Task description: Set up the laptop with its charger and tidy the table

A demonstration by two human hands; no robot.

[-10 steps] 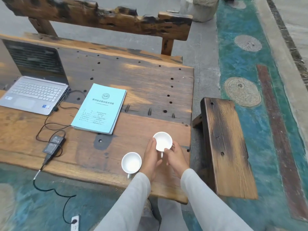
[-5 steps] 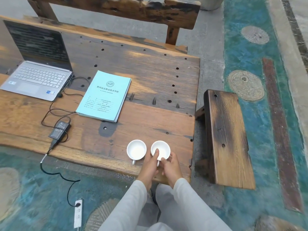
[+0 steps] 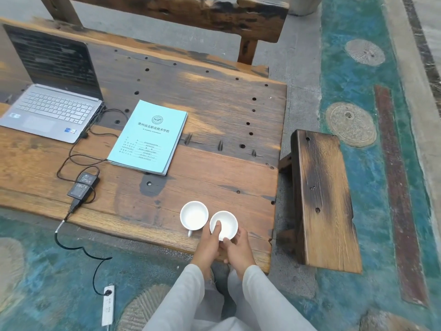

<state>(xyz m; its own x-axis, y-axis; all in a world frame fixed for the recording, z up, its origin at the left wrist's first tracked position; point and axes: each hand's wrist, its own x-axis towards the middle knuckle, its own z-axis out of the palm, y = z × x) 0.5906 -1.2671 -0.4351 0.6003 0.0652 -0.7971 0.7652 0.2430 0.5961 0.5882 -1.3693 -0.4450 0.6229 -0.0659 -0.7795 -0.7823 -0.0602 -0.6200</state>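
Observation:
Two white cups stand side by side near the front edge of the wooden table (image 3: 214,139). Both hands hold the right cup (image 3: 226,224): my left hand (image 3: 210,242) has fingers over its rim, and my right hand (image 3: 236,247) grips it from below. Just to its left, the other white cup (image 3: 193,215) touches or nearly touches it. An open silver laptop (image 3: 52,108) sits at the far left, its black cable running to the charger brick (image 3: 83,185) and down to a white power strip (image 3: 108,304) on the ground. A light-blue booklet (image 3: 150,137) lies mid-table.
A low wooden bench (image 3: 322,199) stands right of the table. Another dark wooden bench (image 3: 191,13) runs behind the table. The ground is teal painted stone with round inlays. The charger cable hangs over the table's front edge.
Both hands carried the right cup toward the front edge, beside the left cup. The view shifted, so the table sits higher in the frame.

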